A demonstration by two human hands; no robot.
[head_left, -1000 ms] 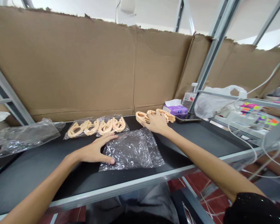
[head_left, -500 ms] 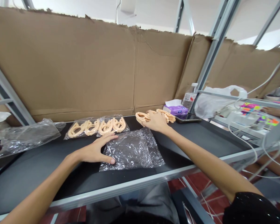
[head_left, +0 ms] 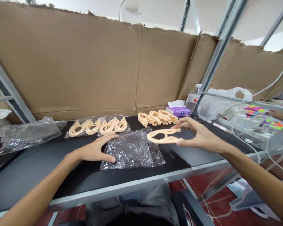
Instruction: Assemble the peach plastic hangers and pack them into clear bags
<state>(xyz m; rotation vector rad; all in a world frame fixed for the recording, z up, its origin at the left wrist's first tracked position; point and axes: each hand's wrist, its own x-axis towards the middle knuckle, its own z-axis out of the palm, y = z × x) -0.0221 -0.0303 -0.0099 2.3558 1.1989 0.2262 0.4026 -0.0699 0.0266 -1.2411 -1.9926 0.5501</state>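
Note:
Between the thumb and fingers of my right hand (head_left: 198,133) is a cream plastic piece (head_left: 163,136) with a round loop, held above the right part of a clear plastic bag (head_left: 129,150). My left hand (head_left: 97,149) rests at the bag's left edge, thumb and fingers spread apart. Stacks of similar cream pieces (head_left: 155,118) lie behind the bag to the right. Bagged cream pieces (head_left: 113,125) lie behind my left hand, with another bagged set (head_left: 85,127) beside them.
Crumpled clear bags (head_left: 28,135) lie at the left. A purple tissue pack (head_left: 179,110), a bottle (head_left: 192,99) and a white plastic bag (head_left: 219,100) stand at the back right. Metal posts (head_left: 219,50) and cardboard (head_left: 85,62) border the black table (head_left: 85,179).
My right hand has moved from the stacks toward me and to the right, now holding one cream piece. My left hand remains by the bag.

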